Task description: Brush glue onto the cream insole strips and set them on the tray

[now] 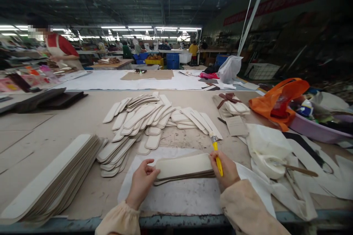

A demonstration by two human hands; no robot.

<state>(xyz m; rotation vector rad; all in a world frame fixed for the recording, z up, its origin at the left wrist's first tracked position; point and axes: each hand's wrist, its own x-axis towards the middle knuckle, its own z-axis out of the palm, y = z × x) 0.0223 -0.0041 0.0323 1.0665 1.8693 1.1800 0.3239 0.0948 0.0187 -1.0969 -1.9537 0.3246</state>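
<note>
A small stack of long cream strips with rounded ends (184, 166) lies over a white sheet (182, 200) at the near edge of the table. My left hand (142, 181) is at the stack's left end, thumb and fingertips touching it, fingers apart and curved. My right hand (226, 169) is closed round a yellow-handled brush (217, 156), its bristles pointing away from me, while its fingertips touch the stack's right end. Beyond the stack, many cream pieces (143, 115) lie fanned out and overlapping. A tall leaning stack of long strips (55, 176) stands at the left.
On the right are a cream-coated container (267, 150) with a flat stick (302, 170), a tied bundle (231, 106), an orange bag (278, 99) and a purple basin (317, 128). Dark sheets (60, 100) lie at the far left. A person in red (62, 46) stands beyond.
</note>
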